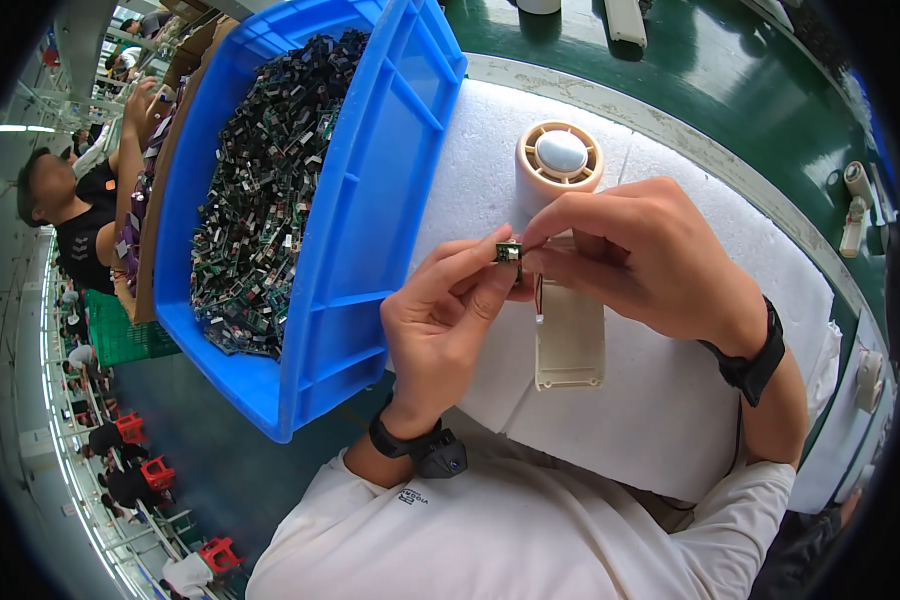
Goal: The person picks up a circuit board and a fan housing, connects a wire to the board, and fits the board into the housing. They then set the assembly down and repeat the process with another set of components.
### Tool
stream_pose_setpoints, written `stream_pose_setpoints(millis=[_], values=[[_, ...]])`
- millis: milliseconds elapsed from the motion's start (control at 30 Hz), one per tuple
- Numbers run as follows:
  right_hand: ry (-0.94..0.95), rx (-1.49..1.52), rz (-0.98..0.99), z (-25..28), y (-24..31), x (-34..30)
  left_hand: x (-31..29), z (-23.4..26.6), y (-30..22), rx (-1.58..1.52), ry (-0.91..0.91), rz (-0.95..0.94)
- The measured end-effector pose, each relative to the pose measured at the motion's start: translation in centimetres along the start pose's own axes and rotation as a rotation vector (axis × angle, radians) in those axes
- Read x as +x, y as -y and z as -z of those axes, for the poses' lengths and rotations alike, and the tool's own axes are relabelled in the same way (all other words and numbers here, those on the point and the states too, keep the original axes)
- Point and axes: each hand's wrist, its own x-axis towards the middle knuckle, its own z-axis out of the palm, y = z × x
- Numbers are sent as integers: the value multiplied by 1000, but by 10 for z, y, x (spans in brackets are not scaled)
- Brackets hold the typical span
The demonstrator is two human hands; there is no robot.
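Between thumb and fingertips, my left hand (440,310) pinches a small green circuit board (507,252) with a white connector on it. My right hand (650,255) is closed at the board's right edge; what its fingertips grip is too small to make out. Beneath both hands lies a cream device that looks like a handheld fan, its round head (560,153) having a spoked grille and a pale centre disc. Its flat, hollow handle shell (572,350) shows below my right hand. Thin wires with a white plug (540,319) hang beside the shell. My hands hide the part between head and shell.
On the left stands a blue crate (370,250) heaped with small circuit boards (270,190). White foam sheeting (650,410) covers the work surface. Behind it runs a green bench (710,80) with cream parts (855,210) on it. A co-worker (80,215) is beyond the crate.
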Motion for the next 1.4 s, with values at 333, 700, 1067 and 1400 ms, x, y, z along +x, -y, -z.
stream_pose_setpoints(millis=[333, 700, 1067, 1400], values=[[201, 45, 80, 4, 2, -3, -3, 6, 1, 103, -9, 8], [219, 210, -6, 7, -2, 1, -1, 2, 0, 54, -12, 15], [255, 215, -54, 9, 1, 1, -1, 3, -1, 48, -11, 35], [257, 67, 92, 2, 3, -3, -1, 3, 0, 46, 0, 47]])
